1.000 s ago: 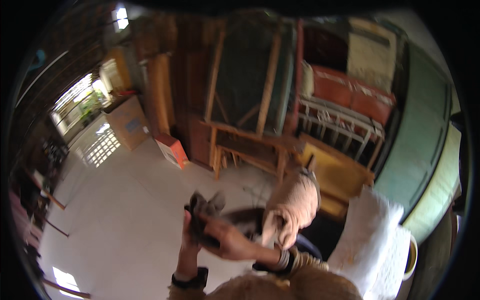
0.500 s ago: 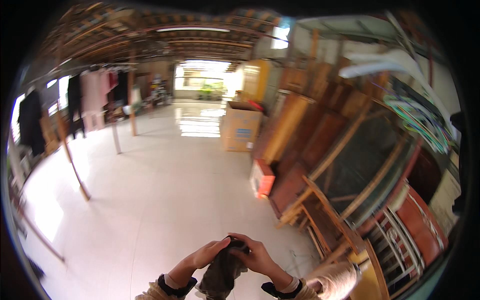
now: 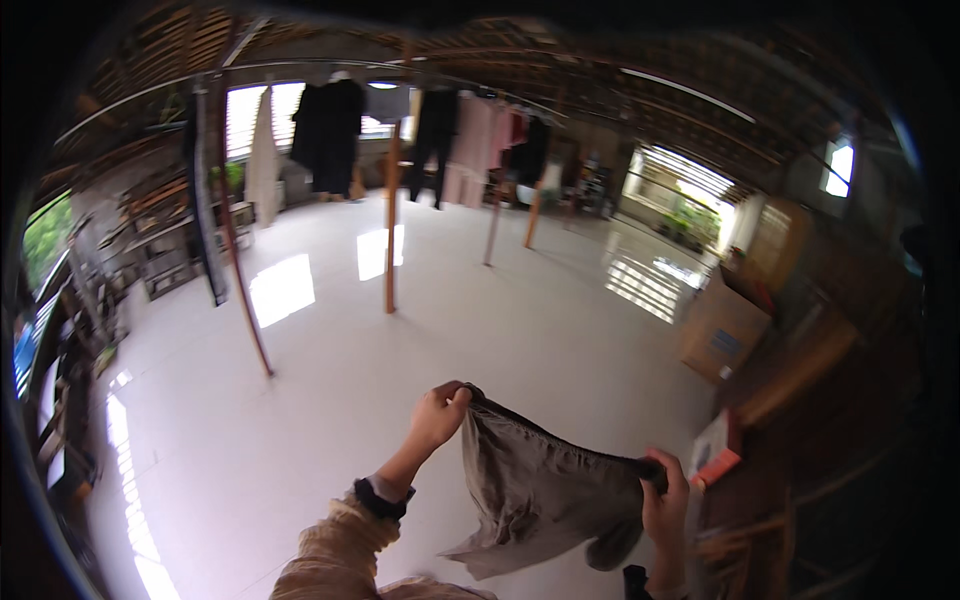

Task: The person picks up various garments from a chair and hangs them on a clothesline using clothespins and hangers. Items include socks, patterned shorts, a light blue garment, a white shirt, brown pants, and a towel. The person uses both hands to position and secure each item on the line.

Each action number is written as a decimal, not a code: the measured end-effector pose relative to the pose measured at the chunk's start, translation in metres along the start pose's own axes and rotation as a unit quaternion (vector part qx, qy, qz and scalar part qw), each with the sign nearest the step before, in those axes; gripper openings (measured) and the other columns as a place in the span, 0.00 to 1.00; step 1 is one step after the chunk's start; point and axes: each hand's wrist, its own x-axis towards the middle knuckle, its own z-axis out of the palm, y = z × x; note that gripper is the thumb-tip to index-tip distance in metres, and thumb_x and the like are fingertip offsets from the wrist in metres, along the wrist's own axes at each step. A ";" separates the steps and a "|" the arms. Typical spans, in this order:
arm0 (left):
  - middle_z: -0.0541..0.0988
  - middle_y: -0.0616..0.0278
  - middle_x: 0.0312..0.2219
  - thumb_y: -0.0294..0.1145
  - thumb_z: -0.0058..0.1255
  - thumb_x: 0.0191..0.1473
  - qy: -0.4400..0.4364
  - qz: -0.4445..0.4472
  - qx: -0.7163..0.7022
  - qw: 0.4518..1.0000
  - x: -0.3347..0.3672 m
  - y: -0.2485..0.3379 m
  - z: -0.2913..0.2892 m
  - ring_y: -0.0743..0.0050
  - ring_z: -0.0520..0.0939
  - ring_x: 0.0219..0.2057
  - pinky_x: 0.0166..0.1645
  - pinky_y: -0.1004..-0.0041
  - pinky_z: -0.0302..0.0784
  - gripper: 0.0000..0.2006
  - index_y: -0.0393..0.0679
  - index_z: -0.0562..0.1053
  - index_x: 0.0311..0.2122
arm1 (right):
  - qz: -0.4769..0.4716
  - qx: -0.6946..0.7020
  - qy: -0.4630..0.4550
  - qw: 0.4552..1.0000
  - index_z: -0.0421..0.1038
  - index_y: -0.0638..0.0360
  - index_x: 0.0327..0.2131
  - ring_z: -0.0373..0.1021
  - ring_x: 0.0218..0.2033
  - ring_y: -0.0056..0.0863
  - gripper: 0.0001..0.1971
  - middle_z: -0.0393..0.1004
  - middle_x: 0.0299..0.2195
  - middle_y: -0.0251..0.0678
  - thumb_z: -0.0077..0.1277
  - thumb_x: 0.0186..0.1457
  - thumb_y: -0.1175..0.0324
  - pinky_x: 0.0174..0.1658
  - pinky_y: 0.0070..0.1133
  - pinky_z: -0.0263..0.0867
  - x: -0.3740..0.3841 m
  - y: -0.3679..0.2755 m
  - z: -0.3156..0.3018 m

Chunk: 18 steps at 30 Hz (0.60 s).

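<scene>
Stretched between my hands hangs a pair of grey-brown pants (image 3: 545, 490) with a gathered elastic waistband. My left hand (image 3: 438, 415) pinches the waistband's left end, thumb on top. At the other end, lower and nearer to me, my right hand (image 3: 667, 500) grips the waistband with its fingers curled round it. The cloth sags in folds below the band, and its lower parts hang apart at left and right. Both hands are closed on the fabric.
Ahead, clothes such as a black top (image 3: 328, 135) and pink trousers (image 3: 475, 150) hang from a rail on thin posts (image 3: 390, 240). A cardboard box (image 3: 725, 325), a red-and-white box (image 3: 717, 448) and leaning boards stand at right. A wooden bench (image 3: 170, 265) is far left.
The view has swung left toward the hanging clothes. My hands, close together on the bunched pants before, have moved apart and spread the waistband out between them.
</scene>
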 end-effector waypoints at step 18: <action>0.75 0.45 0.20 0.36 0.45 0.47 0.210 0.077 0.330 0.917 0.021 -0.042 -0.311 0.40 0.76 0.24 0.31 0.53 0.72 0.12 0.38 0.72 0.22 | -0.241 -0.054 -0.253 0.935 0.67 0.67 0.35 0.72 0.30 0.44 0.11 0.72 0.29 0.48 0.56 0.47 0.75 0.33 0.30 0.67 0.173 -0.068 0.207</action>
